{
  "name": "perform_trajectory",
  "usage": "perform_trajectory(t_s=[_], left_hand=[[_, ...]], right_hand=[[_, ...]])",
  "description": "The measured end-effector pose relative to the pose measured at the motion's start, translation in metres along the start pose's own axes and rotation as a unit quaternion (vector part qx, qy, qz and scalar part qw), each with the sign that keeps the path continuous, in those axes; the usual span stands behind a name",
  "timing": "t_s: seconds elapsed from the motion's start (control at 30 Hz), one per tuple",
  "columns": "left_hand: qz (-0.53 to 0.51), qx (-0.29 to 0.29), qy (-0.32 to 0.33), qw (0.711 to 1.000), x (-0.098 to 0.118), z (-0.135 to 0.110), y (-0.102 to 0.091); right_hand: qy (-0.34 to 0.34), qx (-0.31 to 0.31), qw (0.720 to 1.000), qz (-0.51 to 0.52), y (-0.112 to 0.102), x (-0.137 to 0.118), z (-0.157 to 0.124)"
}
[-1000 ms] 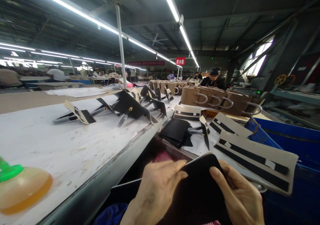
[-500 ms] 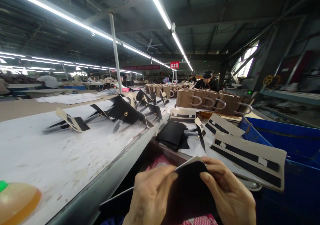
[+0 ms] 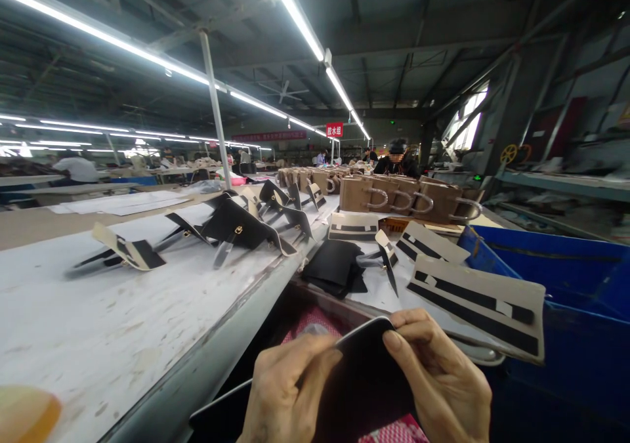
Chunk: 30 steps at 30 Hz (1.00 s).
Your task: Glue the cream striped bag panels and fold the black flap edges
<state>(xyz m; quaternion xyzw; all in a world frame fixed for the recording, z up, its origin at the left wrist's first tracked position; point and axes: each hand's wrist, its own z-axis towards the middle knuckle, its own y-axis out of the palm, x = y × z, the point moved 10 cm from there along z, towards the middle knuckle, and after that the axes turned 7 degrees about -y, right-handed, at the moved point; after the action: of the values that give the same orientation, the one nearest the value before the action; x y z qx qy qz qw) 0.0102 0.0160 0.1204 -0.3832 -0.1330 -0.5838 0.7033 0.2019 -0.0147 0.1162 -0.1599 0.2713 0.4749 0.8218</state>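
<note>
Between my two hands is a black leather-like panel [image 3: 367,380] with a pale edge, raised above my lap. My left hand [image 3: 290,387] pinches its upper left edge between thumb and fingers. At the upper right corner my right hand [image 3: 438,371] grips the same panel, thumb on the near face. The panel's lower part runs out of view, and another black edge shows left of my left hand. Just beyond my hands lies a stack of black pieces [image 3: 332,266]. To its right are beige panels with black strips [image 3: 477,305].
On the white-covered table [image 3: 162,325] at left stand several black flaps with gold clasps [image 3: 239,230]. An orange-tinted container [image 3: 27,413] sits at lower left. Brown bags [image 3: 357,195] line the back table, with a person [image 3: 394,161] behind. Blue bins [image 3: 566,266] stand at right.
The view has shifted slightly, so most things sit a little further left. Both hands keep hold of the panel; the fingers at its upper edge have moved a little.
</note>
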Motion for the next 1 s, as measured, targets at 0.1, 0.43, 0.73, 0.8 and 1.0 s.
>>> perform_trajectory(t_s=[0.1,0.43,0.73,0.8,1.0], left_hand=[[0.02,-0.005,0.004,1.0,0.003,0.008,0.0],[-0.049,-0.01,0.012,0.999,0.029,0.038,0.015],[-0.419,-0.065,-0.063,0.904,-0.016,0.055,0.002],[-0.519,-0.103,-0.027,0.848,-0.002,0.054,0.014],[-0.536,-0.092,-0.031,0.838,0.003,0.053,0.007]], right_hand=[[-0.015,0.002,1.0,-0.001,0.001,-0.005,0.001],[-0.082,-0.097,0.992,-0.009,0.012,-0.025,0.01],[-0.007,-0.206,0.976,0.076,0.032,0.025,0.016],[0.052,-0.288,0.946,0.136,0.072,0.035,0.004],[0.172,-0.313,0.893,0.273,0.107,0.052,-0.022]])
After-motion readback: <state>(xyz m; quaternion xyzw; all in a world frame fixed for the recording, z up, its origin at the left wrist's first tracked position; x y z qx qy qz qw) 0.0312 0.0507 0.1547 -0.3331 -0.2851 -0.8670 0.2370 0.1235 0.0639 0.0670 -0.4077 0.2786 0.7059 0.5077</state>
